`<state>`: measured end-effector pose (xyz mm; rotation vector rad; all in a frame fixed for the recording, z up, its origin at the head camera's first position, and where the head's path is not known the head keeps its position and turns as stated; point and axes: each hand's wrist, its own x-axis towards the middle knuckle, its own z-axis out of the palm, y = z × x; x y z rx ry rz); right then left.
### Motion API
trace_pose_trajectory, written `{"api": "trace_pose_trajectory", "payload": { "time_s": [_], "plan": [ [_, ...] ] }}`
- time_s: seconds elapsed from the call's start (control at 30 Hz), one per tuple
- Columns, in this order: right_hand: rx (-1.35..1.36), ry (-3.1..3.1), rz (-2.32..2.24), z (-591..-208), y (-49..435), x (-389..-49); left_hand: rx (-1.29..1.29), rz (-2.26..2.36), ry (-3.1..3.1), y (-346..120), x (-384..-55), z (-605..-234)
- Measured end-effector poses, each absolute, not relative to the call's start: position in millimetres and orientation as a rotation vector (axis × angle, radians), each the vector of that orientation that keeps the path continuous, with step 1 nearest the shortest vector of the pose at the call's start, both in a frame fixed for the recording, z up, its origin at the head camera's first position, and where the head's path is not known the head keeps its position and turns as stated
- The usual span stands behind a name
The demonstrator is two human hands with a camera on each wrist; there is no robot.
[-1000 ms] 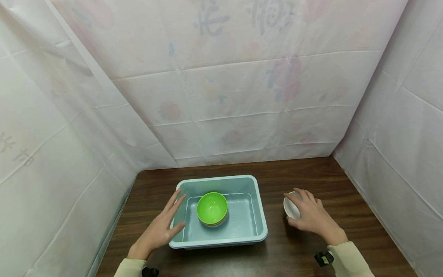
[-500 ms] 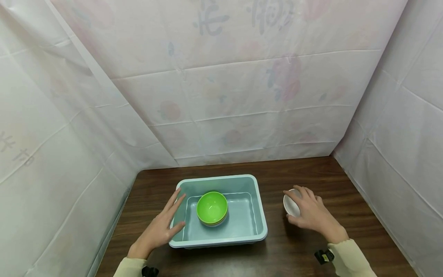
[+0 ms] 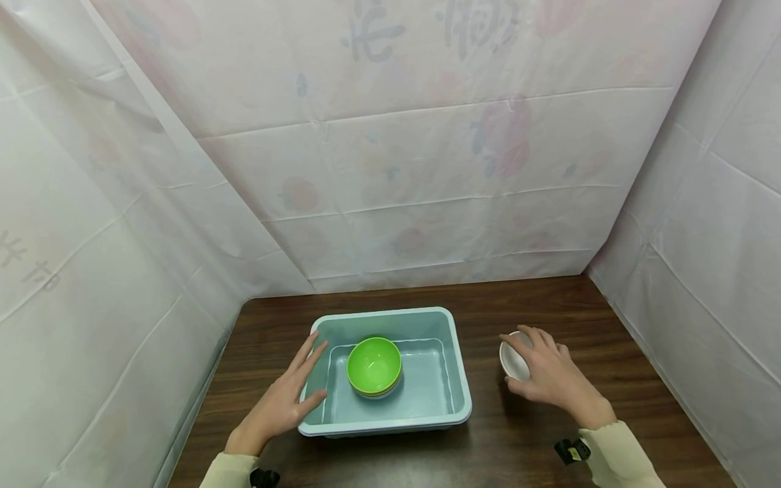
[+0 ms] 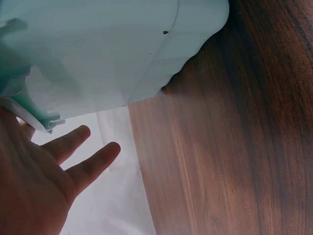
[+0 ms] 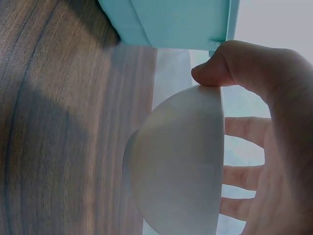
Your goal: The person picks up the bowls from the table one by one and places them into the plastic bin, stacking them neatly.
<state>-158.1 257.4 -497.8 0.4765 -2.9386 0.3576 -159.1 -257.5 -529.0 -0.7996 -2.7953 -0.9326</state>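
A white bowl (image 3: pixel 514 362) is at the right of the table, its inside partly covered by my right hand (image 3: pixel 547 376). The thumb (image 5: pixel 212 71) presses on its rim and the other fingers spread over the far side, so the hand holds it by the rim. Whether its foot touches the table I cannot tell. My left hand (image 3: pixel 274 410) lies at the left rim of a light blue-green plastic tub (image 3: pixel 421 423), its fingers straight and spread. Inside the tub stands a bright green bowl (image 3: pixel 373 366), stacked on at least one other bowl.
The dark wood-grain table (image 3: pixel 488 447) carries the tub left of centre. White printed sheeting (image 3: pixel 427 169) hangs behind the table and along both sides. A black wrist strap (image 3: pixel 571 452) sits on the right arm.
The right hand and the white bowl have shifted very slightly towards the back of the table. The left hand, the tub and the stacked bowls keep their places.
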Motion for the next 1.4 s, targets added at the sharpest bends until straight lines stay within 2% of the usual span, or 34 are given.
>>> {"api": "trace_pose_trajectory", "payload": {
  "time_s": [1.4],
  "plan": [
    [0.455,-2.927,0.33,-493.7,262.3,-155.3,-0.792,-0.913,-2.793,-256.3,-158.0,-528.6]
  ]
}}
